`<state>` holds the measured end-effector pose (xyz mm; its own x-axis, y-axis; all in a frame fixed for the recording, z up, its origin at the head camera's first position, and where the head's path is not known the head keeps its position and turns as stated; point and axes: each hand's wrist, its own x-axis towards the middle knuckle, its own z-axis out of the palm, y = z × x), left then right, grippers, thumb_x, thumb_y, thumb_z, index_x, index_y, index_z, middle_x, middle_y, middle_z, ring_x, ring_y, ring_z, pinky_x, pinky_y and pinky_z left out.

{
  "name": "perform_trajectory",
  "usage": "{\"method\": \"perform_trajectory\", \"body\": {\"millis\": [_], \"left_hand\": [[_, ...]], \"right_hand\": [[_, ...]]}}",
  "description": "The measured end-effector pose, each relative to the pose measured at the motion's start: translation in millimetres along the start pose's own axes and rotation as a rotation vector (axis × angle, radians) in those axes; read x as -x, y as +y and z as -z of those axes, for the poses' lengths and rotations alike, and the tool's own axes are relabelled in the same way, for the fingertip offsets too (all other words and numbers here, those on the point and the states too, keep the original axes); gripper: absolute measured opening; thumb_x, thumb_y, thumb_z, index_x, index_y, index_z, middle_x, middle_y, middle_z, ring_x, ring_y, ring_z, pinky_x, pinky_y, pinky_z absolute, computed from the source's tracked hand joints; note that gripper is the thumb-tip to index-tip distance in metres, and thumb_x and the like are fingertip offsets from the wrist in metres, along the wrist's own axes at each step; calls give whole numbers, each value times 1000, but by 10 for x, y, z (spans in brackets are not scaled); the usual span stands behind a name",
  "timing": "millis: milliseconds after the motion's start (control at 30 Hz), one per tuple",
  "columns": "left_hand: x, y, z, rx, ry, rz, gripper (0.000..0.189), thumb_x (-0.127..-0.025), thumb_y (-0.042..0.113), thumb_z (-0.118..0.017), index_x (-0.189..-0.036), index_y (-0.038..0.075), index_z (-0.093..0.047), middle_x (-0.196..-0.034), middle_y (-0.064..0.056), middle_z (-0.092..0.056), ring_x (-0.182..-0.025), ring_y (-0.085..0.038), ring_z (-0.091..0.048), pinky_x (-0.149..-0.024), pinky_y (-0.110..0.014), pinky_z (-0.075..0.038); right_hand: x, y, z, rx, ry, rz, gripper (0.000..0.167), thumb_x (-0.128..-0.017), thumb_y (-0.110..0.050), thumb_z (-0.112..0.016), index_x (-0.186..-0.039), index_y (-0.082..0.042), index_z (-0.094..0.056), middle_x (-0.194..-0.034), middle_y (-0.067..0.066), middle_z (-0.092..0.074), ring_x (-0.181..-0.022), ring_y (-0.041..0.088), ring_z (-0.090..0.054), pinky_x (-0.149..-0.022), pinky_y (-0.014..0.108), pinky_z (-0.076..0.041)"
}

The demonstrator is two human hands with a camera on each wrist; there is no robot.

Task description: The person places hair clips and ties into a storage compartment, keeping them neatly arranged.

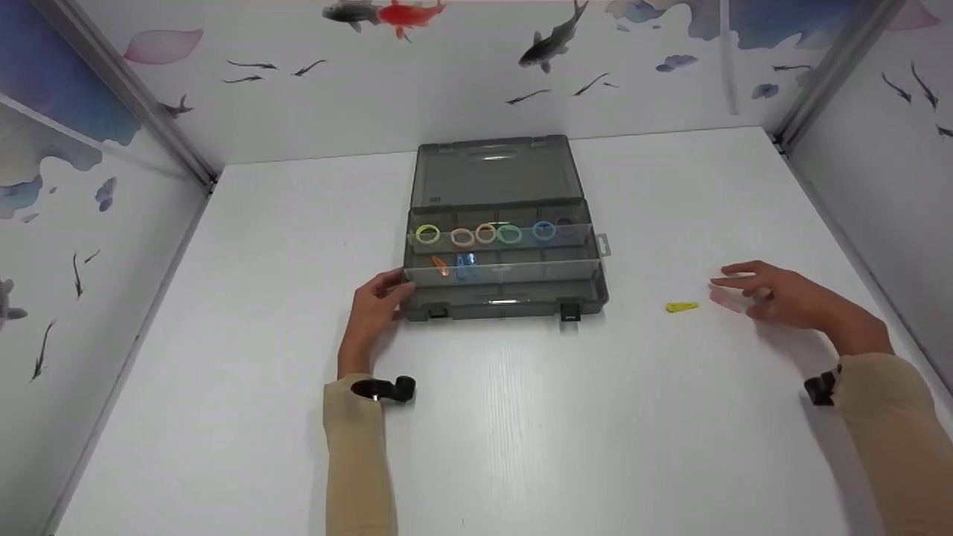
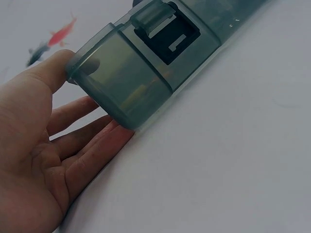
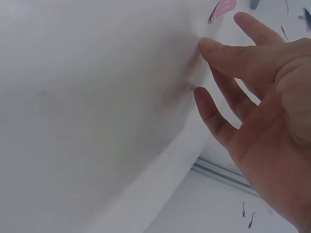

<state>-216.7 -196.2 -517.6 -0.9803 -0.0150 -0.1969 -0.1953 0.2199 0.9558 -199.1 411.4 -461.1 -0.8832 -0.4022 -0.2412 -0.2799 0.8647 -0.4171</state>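
Observation:
A translucent grey organizer box [image 1: 514,296] lies with its lid raised at the back. My left hand [image 1: 376,305] grips its near left corner; in the left wrist view the thumb hooks over the rim while the fingers [image 2: 99,150] touch the side wall. Over on the right, my right hand [image 1: 793,298] hovers with loosely bent fingers around a pink clip [image 1: 726,300]. The right wrist view has that clip [image 3: 224,6] beyond the thumb tip, with nothing pinched. Left of it lies a yellow snap hair clip [image 1: 681,307].
Several coloured hair ties [image 1: 509,234] sit in the box's back row. An orange snap clip [image 1: 440,266] and blue clips [image 1: 466,266] are in the middle row. The white table [image 1: 521,432] meets printed walls [image 1: 476,82] at the back and sides.

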Motion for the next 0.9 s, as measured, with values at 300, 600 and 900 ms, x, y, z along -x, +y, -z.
{"method": "perform_trajectory", "body": {"millis": [300,600,900], "left_hand": [[-2,-13,-6,-20,0,-12,51,-97,32,-67,-143,13,-54,-143,-9,-57,-128,-25,-57,-95,-39,-55],[-3,-15,9,-14,-1,-1,51,-97,32,-67,-143,15,-55,-144,-9,-57,-128,-25,-57,-95,-40,-55],[-7,-11,1,10,-14,-4,52,-97,31,-66,-144,14,-54,-144,-10,-57,-129,-26,-57,-97,-42,-54]], "right_hand": [[9,12,-15,-36,54,3,54,-91,-2,-68,-143,-10,-56,-149,18,-46,-111,37,-64,-89,30,-51],[-35,30,-75,-104,126,-31,49,-94,-10,-69,-141,-9,-57,-142,16,-50,-94,2,-56,-79,9,-41],[-45,-86,-142,-133,146,-147,53,-99,-34,-63,-142,-4,-55,-140,22,-49,-110,34,-58,-81,24,-46]]}}
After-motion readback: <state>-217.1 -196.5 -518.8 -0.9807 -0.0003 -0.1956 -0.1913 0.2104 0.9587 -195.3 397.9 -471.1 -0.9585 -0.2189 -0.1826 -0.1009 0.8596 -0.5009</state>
